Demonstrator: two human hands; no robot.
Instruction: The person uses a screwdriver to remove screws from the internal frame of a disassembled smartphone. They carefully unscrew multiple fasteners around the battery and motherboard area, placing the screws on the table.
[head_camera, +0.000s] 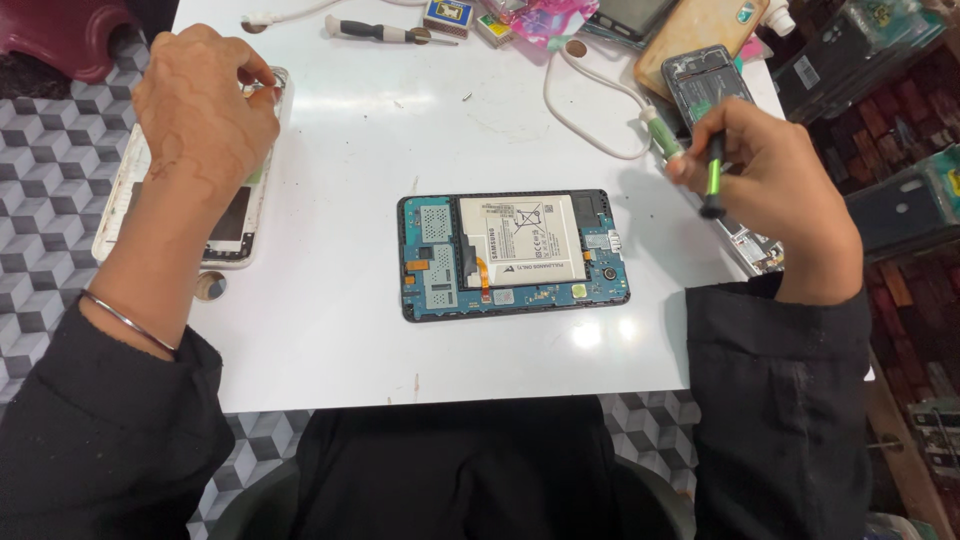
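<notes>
Opened tablet (514, 256) lies flat mid-table, battery (522, 241) up, free of both hands | left hand (205, 110) pinches the detached white back cover (228, 235) at table's left edge, steadying it | right hand (775, 165) closed around green-black screwdriver (713, 180), tip down, beside tablet.
</notes>
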